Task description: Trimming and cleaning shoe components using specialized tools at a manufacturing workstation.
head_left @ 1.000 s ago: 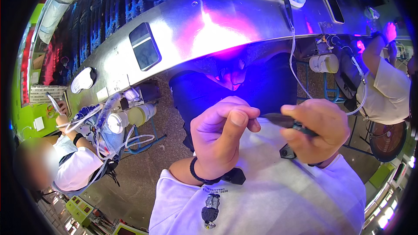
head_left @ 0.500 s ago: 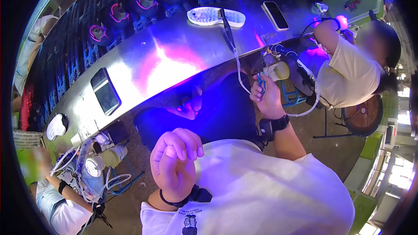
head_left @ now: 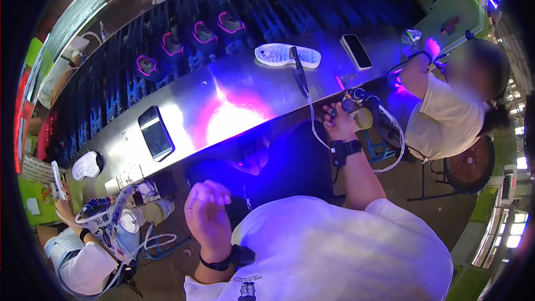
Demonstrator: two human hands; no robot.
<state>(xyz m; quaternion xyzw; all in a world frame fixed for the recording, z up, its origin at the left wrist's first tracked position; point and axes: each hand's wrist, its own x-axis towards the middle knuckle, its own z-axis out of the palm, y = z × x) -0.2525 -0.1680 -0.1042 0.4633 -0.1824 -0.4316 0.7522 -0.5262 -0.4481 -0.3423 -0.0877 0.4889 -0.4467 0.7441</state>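
My left hand is raised in front of my shirt on the left, its fingers curled inward; whatever may be between them is hidden. Beyond the dark cloth over my lap, my right hand is at the bench edge, palm up. Its fingers are bent around a small blue tool, mostly covered by them. Nearby, a dark-handled brush on a white tube rests with its head across a white shoe sole. The tube hangs down beside my right hand.
The metal bench carries a dark phone, a white-edged phone and another sole. Shoe uppers with pink-glowing rims sit on the dark slatted conveyor. Co-workers sit left and right, beside hoses and pots.
My view has shifted, so the bench appears lower. My left hand has moved left and turned, its fingers looser. My right hand has rolled palm up, and less of the blue tool shows.
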